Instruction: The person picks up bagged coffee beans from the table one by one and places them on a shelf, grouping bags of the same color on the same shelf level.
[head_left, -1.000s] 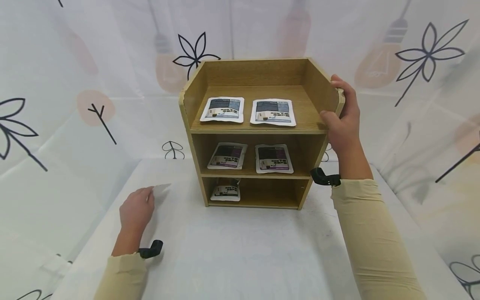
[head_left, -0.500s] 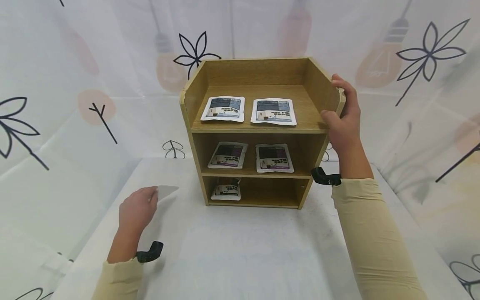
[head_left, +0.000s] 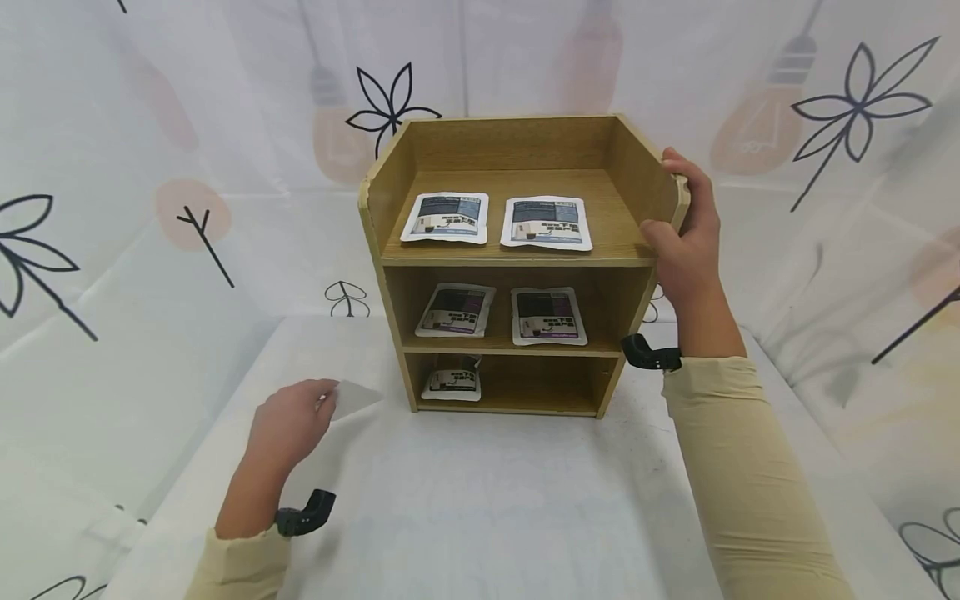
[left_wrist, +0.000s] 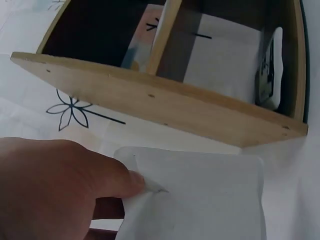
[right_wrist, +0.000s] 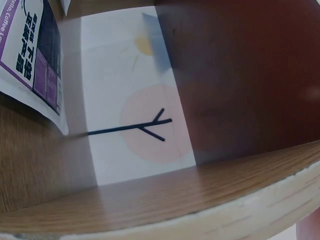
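My left hand (head_left: 288,425) pinches a flat white pouch (left_wrist: 210,195) by its edge between thumb and fingers, left of a small wooden shelf (head_left: 517,143). In the left wrist view the pouch shows a plain face, with the shelf's side panel just beyond it. High on the shelf's right side panel, my right hand (head_left: 690,242) grips the front edge, thumb on the inner face. Two blue-printed pouches (head_left: 547,223) lie on the top level. The middle level carries two purple-printed pouches (head_left: 549,317), and one pouch (head_left: 452,383) sits at the left of the bottom level.
The shelf stands on a white tabletop (head_left: 465,500), towards the back. Behind and beside it hangs a pale cloth (head_left: 247,100) printed with flowers and light bulbs. A black wrist camera (head_left: 306,513) is strapped on each wrist.
The left hand has moved right towards the shelf with the pouch, and more of the pouch now shows past the fingertips. The right hand and the shelf have stayed in place.
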